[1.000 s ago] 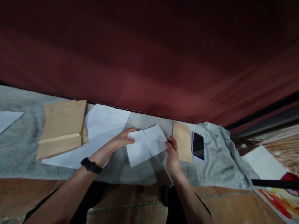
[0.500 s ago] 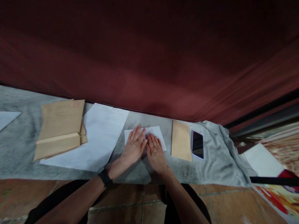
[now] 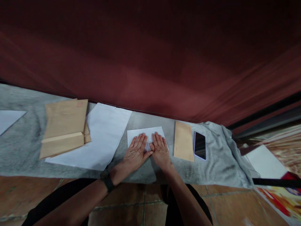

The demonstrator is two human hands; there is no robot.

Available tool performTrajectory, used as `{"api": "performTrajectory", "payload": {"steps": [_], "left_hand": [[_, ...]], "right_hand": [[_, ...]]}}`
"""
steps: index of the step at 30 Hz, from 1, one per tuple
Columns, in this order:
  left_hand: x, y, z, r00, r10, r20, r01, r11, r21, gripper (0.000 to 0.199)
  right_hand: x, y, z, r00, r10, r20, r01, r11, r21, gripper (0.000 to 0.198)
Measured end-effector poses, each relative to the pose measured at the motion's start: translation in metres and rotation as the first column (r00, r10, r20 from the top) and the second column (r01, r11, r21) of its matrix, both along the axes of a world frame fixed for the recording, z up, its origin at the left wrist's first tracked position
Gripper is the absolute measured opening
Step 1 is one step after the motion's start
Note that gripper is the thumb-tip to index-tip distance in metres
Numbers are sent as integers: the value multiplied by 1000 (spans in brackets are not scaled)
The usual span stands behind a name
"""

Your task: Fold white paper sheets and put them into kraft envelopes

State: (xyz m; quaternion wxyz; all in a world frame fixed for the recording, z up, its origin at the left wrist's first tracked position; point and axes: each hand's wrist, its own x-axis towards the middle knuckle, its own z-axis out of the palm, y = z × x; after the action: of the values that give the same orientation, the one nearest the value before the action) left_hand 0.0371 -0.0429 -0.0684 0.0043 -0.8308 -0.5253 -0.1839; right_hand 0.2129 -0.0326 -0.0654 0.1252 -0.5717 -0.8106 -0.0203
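A small folded-looking white sheet of paper (image 3: pixel 144 130) lies on the grey cloth in front of me. My left hand (image 3: pixel 137 152) rests flat on its left part, fingers stretched out and pointing away from me. On the right part lies my right hand (image 3: pixel 160 151), also flat, with the thumbs of both hands close together. The paper's near edge is hidden beneath the palms. To the right of my right hand is a brown envelope (image 3: pixel 183 141), lying apart from the paper.
Beyond that envelope lies a phone (image 3: pixel 199 145). At left, several brown envelopes (image 3: pixel 64 121) overlap larger white sheets (image 3: pixel 107 135). Another white sheet (image 3: pixel 9 119) shows at the far left. Grey cloth (image 3: pixel 145 175) covers the surface, and a dark red curtain-like backdrop (image 3: pixel 150 72) rises behind.
Both hands have slid toward me on the white paper and moved apart at the fingers, uncovering more of its far part. The view has shifted slightly.
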Motion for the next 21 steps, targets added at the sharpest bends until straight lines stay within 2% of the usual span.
{"api": "performTrajectory", "payload": {"steps": [7, 21], "left_hand": [[-8, 2, -1, 996, 76, -43, -77, 997, -11, 82], [-21, 0, 2, 984, 177, -2, -177, 984, -23, 87]], "right_hand": [[6, 1, -5, 997, -73, -18, 73, 996, 40, 58], [11, -5, -9, 985, -149, -91, 160, 979, 126, 59]]}}
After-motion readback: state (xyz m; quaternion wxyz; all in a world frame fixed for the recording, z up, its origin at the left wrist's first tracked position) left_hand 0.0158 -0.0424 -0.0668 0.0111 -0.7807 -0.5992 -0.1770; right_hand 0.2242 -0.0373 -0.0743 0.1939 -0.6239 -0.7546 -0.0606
